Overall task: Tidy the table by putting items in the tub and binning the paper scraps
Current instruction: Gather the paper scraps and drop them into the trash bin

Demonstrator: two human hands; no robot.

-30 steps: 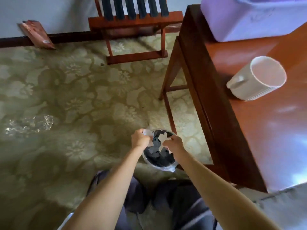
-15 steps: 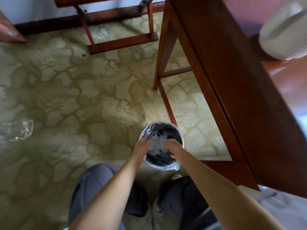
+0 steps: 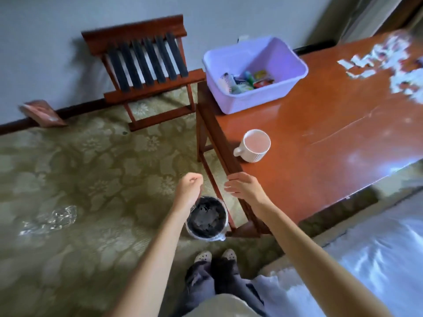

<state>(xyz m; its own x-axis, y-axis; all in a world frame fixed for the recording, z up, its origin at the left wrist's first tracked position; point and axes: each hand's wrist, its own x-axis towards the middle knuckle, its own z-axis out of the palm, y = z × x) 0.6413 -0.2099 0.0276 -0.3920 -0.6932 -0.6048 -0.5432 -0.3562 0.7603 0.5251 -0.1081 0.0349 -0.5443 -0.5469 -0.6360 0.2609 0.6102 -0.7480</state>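
A small bin with a dark liner stands on the floor by the table leg, pale paper scraps inside. My left hand hangs above its left rim, fingers curled, holding nothing I can see. My right hand rests with relaxed fingers on the near left corner of the red-brown table. A lilac tub at the table's far left holds several small items. White paper scraps lie scattered at the far right of the table. A white mug stands near the left edge.
A slatted wooden luggage rack stands against the wall left of the table. Crumpled clear plastic lies on the green patterned carpet. A white-covered bed fills the lower right. My feet are just behind the bin.
Both hands lifted out of the bin. The right one moved to the table corner, the left one rose above the rim. The view tilted up from the bin to the table.
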